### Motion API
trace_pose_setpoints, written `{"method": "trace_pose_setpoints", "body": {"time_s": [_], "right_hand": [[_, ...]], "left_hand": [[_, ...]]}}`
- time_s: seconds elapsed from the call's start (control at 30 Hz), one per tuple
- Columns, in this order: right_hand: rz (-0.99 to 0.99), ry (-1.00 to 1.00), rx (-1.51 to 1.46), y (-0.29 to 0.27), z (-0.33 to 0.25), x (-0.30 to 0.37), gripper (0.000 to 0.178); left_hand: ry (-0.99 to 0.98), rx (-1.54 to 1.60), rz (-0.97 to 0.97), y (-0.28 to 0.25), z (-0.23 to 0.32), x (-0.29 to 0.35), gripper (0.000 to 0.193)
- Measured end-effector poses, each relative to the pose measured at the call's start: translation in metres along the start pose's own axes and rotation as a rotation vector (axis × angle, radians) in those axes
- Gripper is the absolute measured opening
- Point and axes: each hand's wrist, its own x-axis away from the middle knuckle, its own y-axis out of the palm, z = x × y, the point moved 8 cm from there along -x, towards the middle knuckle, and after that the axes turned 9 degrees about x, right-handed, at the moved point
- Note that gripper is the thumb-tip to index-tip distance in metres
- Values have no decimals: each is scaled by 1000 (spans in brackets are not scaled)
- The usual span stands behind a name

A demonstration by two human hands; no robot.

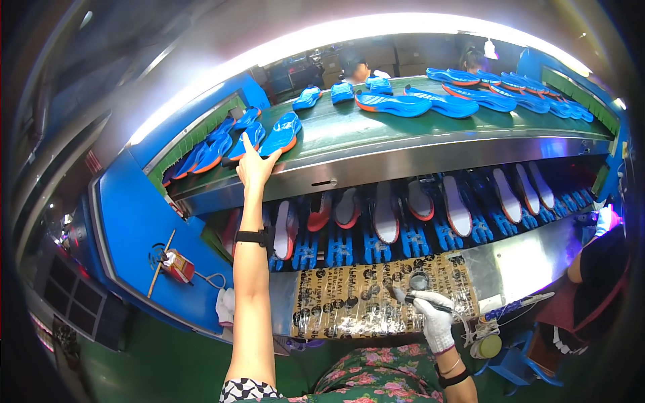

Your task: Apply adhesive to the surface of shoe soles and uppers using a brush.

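Blue soles [282, 131] with orange edges are what my bare left hand [255, 168] is at, up near the left end of the green belt [326, 138]. Index finger and thumb are spread apart, not pinched: the finger lies over one sole and the thumb is by the near end of the next, but can't tell if either actually presses. Arm's stretched way out since the belt sits up behind a metal rail [403, 160], so I guess going over the top is easiest.

Right hand [435, 324] is lower, in a white glove, fingers wrapped round a brush [398, 293] just beside a little metal cup [419, 280]. Glove's probably to keep gunk off my skin, and the cup's close so the brush has no distance to cover. Brown printed sheet [336, 302] under both, I'd bet for drips.

Further out, shoe uppers [385, 215] lie pale-bottom-up on blue racks [413, 238] below the belt, in a row, likely so nothing rubs. More soles bunch up at the belt's right end, and there's a blue stool [514, 363] down to my right
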Motion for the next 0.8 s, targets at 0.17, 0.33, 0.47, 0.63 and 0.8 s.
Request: {"method": "trace_pose_setpoints", "body": {"time_s": [0.17,0.33,0.47,0.63,0.8], "right_hand": [[32,-10,-12,-4,3,-1,18],[86,12,20,-28,2,-7,19],[100,-60,-4,-32,-6,-12,18],[134,-53,13,-47,-7,-6,18],[157,-20,77,-78,-7,-1,18]], "left_hand": [[107,-140,119,23,30,9,113],[526,158,-129,90,140,39,96],[588,277,-396,167,231,54,101],[405,294,-665,241,300,51,102],[340,66,-702,291,338,64,103]]}}
